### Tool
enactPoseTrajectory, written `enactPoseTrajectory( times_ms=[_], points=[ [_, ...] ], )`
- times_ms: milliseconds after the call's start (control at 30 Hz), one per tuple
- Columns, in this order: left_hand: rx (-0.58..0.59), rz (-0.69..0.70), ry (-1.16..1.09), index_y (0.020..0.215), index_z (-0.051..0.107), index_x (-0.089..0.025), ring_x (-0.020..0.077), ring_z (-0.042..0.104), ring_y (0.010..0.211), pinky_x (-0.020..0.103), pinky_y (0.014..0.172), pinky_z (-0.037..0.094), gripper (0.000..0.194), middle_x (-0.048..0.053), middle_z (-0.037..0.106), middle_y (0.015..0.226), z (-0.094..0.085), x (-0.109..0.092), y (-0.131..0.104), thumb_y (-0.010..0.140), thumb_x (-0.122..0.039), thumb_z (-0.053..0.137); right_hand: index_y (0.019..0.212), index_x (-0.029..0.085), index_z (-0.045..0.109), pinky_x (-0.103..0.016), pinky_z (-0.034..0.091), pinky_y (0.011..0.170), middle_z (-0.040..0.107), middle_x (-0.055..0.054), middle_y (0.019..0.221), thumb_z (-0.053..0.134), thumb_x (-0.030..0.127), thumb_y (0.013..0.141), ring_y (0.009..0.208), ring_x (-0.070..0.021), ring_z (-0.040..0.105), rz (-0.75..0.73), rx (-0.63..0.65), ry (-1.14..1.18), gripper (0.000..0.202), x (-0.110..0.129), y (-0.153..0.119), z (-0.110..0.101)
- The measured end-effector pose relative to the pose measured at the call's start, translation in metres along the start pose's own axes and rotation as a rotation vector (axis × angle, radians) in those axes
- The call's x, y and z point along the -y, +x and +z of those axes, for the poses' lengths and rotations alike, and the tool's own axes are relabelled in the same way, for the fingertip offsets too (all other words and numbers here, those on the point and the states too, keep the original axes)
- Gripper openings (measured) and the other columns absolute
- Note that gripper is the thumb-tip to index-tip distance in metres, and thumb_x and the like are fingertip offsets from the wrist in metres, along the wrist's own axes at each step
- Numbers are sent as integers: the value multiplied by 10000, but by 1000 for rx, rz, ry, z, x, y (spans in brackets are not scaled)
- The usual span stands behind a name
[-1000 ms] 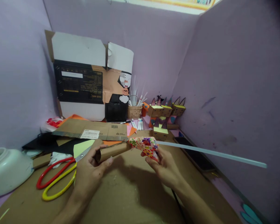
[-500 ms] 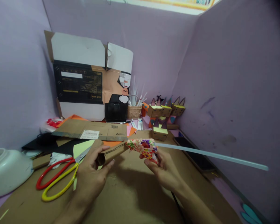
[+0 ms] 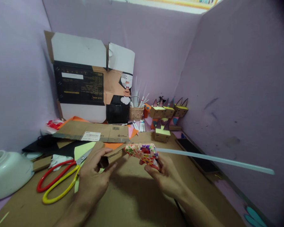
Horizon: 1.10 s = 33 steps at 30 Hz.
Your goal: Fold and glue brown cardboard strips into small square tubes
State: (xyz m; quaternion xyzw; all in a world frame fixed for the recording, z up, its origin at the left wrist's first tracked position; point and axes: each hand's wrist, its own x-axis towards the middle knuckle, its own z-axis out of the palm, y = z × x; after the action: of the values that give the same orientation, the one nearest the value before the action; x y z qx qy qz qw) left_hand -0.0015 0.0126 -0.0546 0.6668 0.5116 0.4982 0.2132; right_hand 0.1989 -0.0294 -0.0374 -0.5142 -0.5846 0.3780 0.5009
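Observation:
My left hand [image 3: 94, 176] is closed around a folded piece of brown cardboard [image 3: 113, 156], gripped between thumb and fingers. In my right hand [image 3: 167, 176] is a flower-patterned hot glue gun [image 3: 142, 151]. A long translucent glue stick [image 3: 215, 158] juts from the gun's back end toward the right. The gun's front meets the cardboard's far end in this view; its nozzle is hidden, so I cannot tell whether they touch. Beside my left hand lie scissors [image 3: 59, 186] with one red and one yellow handle, partly covered by that hand.
A white bowl-like vessel [image 3: 9, 173] stands at the left. Flattened cardboard [image 3: 104, 130] lies behind my hands, with an opened printed box [image 3: 80, 82] upright behind it. A basket of glue sticks [image 3: 136, 113], cardboard animal heads [image 3: 162, 135] and a dark tablet-like slab [image 3: 196, 154] are farther back and right.
The glue gun in my right hand has shifted slightly left and down along the cardboard, its glue stick with it. My left hand has barely moved.

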Motion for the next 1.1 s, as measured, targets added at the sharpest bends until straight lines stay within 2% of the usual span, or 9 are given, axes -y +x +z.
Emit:
enactPoseTrajectory(
  times_ms=[267, 467, 700, 867, 1100],
  points=[
    [-37, 9, 0, 949, 602, -202, 192, 604, 762, 279, 651, 486, 324, 50, 636, 958, 1, -9, -1, 680, -364, 681, 763, 168, 604, -228, 409, 521, 601, -37, 687, 535, 250, 692, 636, -163, 543, 20, 20, -13, 128, 0, -4, 2],
    [-32, 29, 6, 923, 616, -198, 169, 580, 678, 268, 606, 478, 291, 42, 637, 918, 0, -11, 0, 690, -366, 665, 742, 158, 602, -213, 358, 468, 569, -31, 667, 530, 253, 683, 558, -129, 467, 49, 30, -18, 133, 4, -5, 4],
    [-50, 68, 23, 889, 632, -203, 212, 604, 846, 269, 684, 484, 276, 48, 646, 928, 1, -15, 0, 678, -373, 679, 746, 164, 613, -211, 384, 488, 595, -29, 680, 556, 243, 657, 559, -129, 494, 42, 16, 32, 132, 1, -6, 6],
    [-33, 108, 25, 905, 632, -204, 150, 577, 636, 252, 571, 479, 286, 30, 644, 883, 0, -15, 0, 682, -377, 676, 742, 156, 623, -211, 393, 502, 595, -29, 674, 555, 237, 655, 578, -136, 501, 43, 12, 36, 137, -2, -8, 7],
    [-58, 132, 0, 900, 628, -205, 191, 607, 820, 273, 682, 484, 261, 38, 648, 902, 3, -11, 0, 697, -362, 671, 727, 156, 598, -212, 352, 474, 559, -25, 650, 529, 254, 672, 544, -124, 457, 43, -2, -34, 132, -2, -6, 4]
  ],
)
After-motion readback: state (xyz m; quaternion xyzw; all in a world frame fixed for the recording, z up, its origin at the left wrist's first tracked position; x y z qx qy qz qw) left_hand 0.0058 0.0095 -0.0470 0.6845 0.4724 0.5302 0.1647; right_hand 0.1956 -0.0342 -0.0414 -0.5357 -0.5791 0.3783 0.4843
